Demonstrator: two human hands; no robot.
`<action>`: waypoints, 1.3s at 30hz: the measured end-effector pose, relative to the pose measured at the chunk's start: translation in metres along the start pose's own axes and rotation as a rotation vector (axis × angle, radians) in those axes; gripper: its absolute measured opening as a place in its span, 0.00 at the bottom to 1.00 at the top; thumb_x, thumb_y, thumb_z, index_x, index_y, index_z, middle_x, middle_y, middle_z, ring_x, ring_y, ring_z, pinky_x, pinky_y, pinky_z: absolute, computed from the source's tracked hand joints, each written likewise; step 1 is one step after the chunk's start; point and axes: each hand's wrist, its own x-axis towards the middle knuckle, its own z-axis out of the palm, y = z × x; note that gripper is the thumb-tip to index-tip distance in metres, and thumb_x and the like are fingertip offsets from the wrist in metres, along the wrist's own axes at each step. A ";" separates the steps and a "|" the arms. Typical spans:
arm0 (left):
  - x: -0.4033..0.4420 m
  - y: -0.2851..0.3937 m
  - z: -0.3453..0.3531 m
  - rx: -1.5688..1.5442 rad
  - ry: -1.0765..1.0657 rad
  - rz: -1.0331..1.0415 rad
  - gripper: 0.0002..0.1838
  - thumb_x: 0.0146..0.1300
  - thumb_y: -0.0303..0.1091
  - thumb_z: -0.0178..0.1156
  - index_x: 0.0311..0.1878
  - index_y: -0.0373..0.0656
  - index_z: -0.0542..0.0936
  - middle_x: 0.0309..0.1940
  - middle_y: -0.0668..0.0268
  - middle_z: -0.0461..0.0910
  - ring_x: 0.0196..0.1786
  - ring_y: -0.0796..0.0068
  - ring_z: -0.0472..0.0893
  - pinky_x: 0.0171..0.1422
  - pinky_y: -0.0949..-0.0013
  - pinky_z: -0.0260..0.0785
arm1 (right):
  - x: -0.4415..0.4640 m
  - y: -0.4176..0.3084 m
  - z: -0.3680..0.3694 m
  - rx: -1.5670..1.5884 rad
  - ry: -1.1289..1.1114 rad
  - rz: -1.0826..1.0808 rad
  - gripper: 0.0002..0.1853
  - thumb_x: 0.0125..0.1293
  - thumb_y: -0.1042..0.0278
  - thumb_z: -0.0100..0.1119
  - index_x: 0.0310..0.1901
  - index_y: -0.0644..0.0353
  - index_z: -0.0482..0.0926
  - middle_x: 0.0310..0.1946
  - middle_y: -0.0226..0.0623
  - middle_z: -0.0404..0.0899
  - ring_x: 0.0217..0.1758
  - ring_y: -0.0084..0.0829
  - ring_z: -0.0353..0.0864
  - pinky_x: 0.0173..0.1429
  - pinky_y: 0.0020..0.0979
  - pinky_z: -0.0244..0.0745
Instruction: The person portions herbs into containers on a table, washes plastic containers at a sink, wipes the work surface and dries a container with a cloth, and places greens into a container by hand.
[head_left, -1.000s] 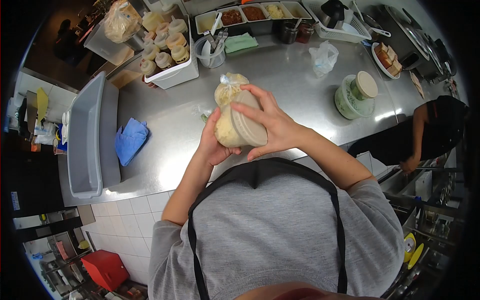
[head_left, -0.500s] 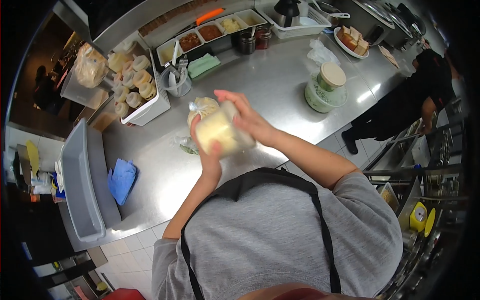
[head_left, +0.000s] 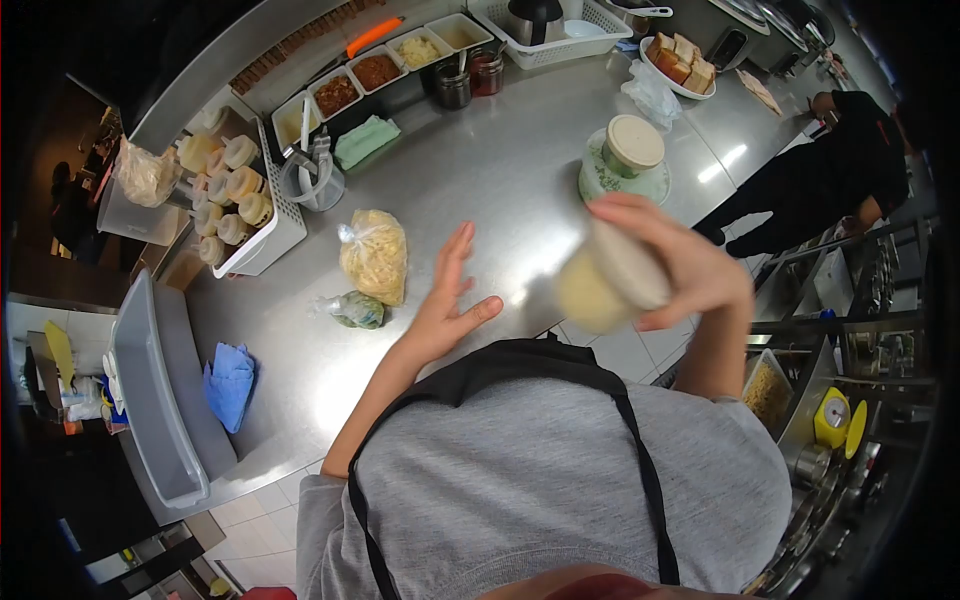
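My right hand grips a lidded plastic tub with pale yellow contents, tilted and blurred by motion above the counter's front edge. Over the counter, my left hand is empty, its fingers apart. Left of it lies a knotted clear bag of pale yellow pieces, with a smaller bag of green leaves against its lower end. Beyond my right hand, a similar lidded tub stands on a larger round container with green contents.
A white basket of squeeze bottles, a grey bin and a blue cloth are at left. Sauce trays and a green cloth line the back. Bread sits far right, near a person in black.
The tub has moved to the right in my right hand. My left hand has let go of it and opened. Both bags now show fully.
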 end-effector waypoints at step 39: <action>0.153 -0.099 -0.155 1.236 0.395 -0.109 0.27 0.56 0.34 0.59 0.60 0.48 0.65 0.60 0.60 0.65 0.59 0.52 0.67 0.60 0.57 0.65 | -0.055 0.368 -0.043 -0.763 0.799 0.890 0.23 0.65 0.48 0.47 0.59 0.45 0.68 0.46 0.44 0.72 0.46 0.45 0.76 0.48 0.42 0.72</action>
